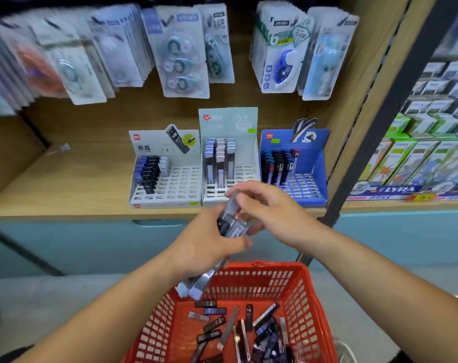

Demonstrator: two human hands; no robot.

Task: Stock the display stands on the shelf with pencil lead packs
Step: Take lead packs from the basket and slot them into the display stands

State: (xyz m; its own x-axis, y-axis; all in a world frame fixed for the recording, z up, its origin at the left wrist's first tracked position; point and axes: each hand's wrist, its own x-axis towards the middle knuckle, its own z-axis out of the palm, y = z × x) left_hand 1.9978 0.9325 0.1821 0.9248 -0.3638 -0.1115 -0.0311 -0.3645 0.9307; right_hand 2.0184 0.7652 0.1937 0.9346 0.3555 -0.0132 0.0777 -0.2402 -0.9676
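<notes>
Head view: my left hand (pixel 209 244) grips a bundle of lead packs (pixel 231 224), long axis slanting up toward the front edge of the shelf (pixel 65 184). My right hand (pixel 269 208) pinches 1 pack's upper end, nearest the middle stand (pixel 227 163) just beyond.

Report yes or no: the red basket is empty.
No, many lead packs lie loose on the bottom of the red basket.

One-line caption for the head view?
Left hand grips slim pencil lead packs, right hand pinches one, over red plastic basket.
</notes>
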